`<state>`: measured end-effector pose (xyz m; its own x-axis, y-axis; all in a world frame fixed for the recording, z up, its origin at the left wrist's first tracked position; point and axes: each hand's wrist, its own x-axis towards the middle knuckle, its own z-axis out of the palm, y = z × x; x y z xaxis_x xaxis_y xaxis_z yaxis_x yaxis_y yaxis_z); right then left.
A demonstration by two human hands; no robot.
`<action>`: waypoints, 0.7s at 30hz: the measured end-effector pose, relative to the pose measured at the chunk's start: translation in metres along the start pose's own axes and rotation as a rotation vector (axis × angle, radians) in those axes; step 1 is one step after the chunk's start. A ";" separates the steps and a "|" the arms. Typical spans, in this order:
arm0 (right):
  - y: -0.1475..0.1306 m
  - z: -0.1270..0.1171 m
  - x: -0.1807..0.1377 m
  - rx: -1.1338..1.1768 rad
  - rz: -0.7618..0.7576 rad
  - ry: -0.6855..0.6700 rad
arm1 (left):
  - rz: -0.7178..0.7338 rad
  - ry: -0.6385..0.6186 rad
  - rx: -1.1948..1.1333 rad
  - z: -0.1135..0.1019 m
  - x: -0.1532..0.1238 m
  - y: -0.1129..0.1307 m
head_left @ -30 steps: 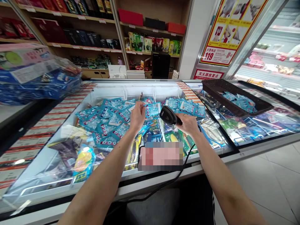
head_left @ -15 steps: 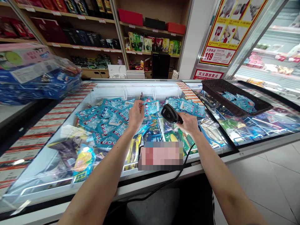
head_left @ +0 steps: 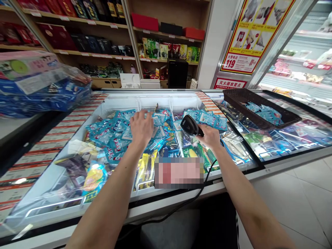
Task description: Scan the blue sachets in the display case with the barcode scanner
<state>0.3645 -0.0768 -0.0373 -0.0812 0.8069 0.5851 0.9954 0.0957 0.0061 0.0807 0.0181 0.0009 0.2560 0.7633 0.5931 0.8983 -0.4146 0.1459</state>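
My left hand point(head_left: 142, 127) is open over a heap of blue packets point(head_left: 116, 136), its fingers spread and slightly blurred. Whether the fingertips touch the packets I cannot tell. My right hand point(head_left: 209, 136) is wrapped round the handle of a black barcode scanner point(head_left: 190, 125), its head pointing left. One blue packet point(head_left: 177, 125) lies just left of the scanner head. Behind the scanner is a smaller pile of similar packets point(head_left: 207, 118). The packets rest on the glass top of a chest freezer point(head_left: 153, 100).
A dark wicker basket point(head_left: 287, 124) with several blue packets stands on the right. Plastic-wrapped boxes point(head_left: 46, 86) are stacked at left. A device with a pixelated screen point(head_left: 178, 173) sits at the front edge, the scanner's black cable point(head_left: 204, 183) beside it. Shelves point(head_left: 103, 53) rise behind.
My left hand has let go of a blue packet and moved left, its fingers opening over the heap. The right hand and scanner have hardly moved.
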 end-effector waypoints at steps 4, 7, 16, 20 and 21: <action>0.000 0.000 0.000 -0.010 0.032 0.022 | 0.361 -0.197 -0.062 0.016 -0.006 0.020; 0.002 0.001 0.000 -0.018 0.093 0.044 | 0.380 -0.236 -0.093 0.029 -0.009 0.018; 0.007 0.002 0.000 -0.010 0.176 0.071 | 0.291 -0.131 -0.006 0.032 -0.008 0.012; 0.008 0.001 0.001 -0.015 0.176 0.062 | 0.526 -0.278 -0.115 0.034 -0.009 0.027; 0.008 0.001 0.001 -0.012 0.175 0.063 | 0.570 -0.311 -0.132 0.035 -0.010 0.030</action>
<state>0.3720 -0.0747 -0.0376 0.0963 0.7724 0.6278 0.9946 -0.0504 -0.0906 0.1179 0.0153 -0.0277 0.7873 0.5058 0.3525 0.5453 -0.8381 -0.0151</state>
